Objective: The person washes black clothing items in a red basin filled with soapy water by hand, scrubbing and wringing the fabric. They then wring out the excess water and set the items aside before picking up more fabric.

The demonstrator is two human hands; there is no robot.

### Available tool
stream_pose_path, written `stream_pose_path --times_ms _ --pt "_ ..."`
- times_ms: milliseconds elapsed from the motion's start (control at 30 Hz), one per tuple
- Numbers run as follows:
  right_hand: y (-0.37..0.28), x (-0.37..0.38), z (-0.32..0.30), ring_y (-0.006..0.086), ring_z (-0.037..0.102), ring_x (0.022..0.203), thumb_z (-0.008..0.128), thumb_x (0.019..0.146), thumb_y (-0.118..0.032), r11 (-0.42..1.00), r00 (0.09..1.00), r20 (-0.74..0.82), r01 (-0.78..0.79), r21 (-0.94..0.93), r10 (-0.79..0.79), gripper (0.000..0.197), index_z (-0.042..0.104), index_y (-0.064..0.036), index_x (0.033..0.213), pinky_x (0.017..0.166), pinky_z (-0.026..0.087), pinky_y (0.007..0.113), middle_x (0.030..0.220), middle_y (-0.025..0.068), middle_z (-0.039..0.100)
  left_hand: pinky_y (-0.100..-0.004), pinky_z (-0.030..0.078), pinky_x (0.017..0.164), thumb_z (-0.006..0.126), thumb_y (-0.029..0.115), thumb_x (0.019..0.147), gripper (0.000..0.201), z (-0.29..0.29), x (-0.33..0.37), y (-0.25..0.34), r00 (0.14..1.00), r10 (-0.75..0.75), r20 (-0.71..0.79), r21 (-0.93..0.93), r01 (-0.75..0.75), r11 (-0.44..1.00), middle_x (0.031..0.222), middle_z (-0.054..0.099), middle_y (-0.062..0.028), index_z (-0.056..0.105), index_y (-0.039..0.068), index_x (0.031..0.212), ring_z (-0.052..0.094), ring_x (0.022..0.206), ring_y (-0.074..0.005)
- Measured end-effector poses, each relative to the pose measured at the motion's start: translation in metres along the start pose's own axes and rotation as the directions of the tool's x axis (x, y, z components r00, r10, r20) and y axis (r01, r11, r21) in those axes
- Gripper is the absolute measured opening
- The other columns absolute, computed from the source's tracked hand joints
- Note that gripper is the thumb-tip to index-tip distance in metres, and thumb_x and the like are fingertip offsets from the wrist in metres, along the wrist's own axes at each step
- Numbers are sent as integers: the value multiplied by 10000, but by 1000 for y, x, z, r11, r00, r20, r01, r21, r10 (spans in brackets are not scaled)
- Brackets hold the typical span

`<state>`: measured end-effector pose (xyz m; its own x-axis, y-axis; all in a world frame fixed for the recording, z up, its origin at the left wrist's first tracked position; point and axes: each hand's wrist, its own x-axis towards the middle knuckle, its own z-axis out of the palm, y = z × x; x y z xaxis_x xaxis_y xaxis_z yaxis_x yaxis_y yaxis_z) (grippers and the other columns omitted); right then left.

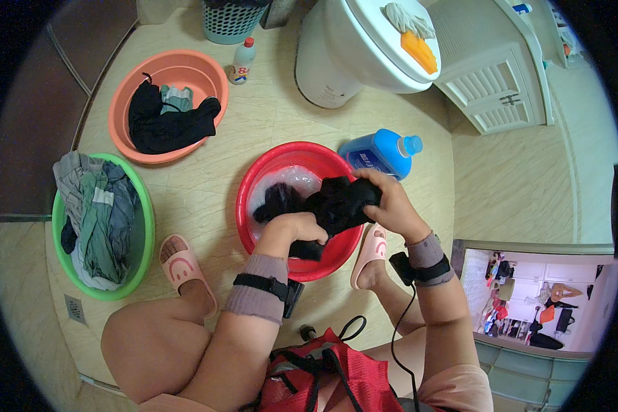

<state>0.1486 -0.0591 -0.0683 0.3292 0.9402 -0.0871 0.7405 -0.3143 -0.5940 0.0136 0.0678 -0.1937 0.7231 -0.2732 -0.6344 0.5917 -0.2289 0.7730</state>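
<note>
Over a red basin both my hands grip a wet-looking black garment; its exact kind I cannot make out. My left hand is closed on its near side, above the basin's middle. At the basin's right rim my right hand has its fingers wrapped round the other end. Part of the black cloth hangs down into whitish, sudsy water on the left. Some fingertips of each hand are hidden by the cloth.
An orange basin with dark clothes and a green basin heaped with clothes stand left. Close by the red basin lies a blue detergent bottle. Beyond are a white bottle, a toilet and a basket.
</note>
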Motion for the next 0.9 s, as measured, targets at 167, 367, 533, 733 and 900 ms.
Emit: stream_pose_path --times_ms 167,367,533,733,900 --pt "-9 11 10 359 531 1057 575 550 106 989 990 -66 120 -83 -126 593 590 -66 1118 944 404 403 1058 149 607 -438 506 773 713 368 648 680 23 23 -16 981 29 193 -391 50 919 1103 632 -183 581 -25 1186 619 963 -300" --pt "18 -4 35 348 534 1040 512 547 143 993 990 -74 117 -34 -119 549 581 -36 1062 954 407 387 1044 138 586 -382 470 885 781 369 645 818 24 23 -22 974 193 -121 -401 -226 888 1153 610 -185 464 -15 1294 600 1037 -289" --pt "44 -22 74 365 519 1066 552 554 138 1000 1000 -24 3 23 -3 533 593 -51 1050 965 402 401 1042 147 582 -346 469 871 788 380 652 769 17 28 -22 900 288 -326 -160 -353 922 1079 640 -194 510 -34 1238 627 981 -272" --pt "69 -36 117 334 559 1067 582 682 78 969 936 -254 -234 76 246 642 412 14 1298 964 443 388 1079 150 602 -335 458 872 729 521 666 763 32 49 -58 995 71 -77 -363 -94 927 1067 645 -189 610 -67 1138 608 986 -244" --pt "102 -55 128 302 607 1031 433 931 -272 -99 665 545 -584 806 510 415 505 -42 1270 948 467 421 1148 102 627 -343 439 909 765 498 621 869 31 25 -28 995 91 39 -360 -71 930 1198 582 -198 527 -43 1258 565 1058 -247"
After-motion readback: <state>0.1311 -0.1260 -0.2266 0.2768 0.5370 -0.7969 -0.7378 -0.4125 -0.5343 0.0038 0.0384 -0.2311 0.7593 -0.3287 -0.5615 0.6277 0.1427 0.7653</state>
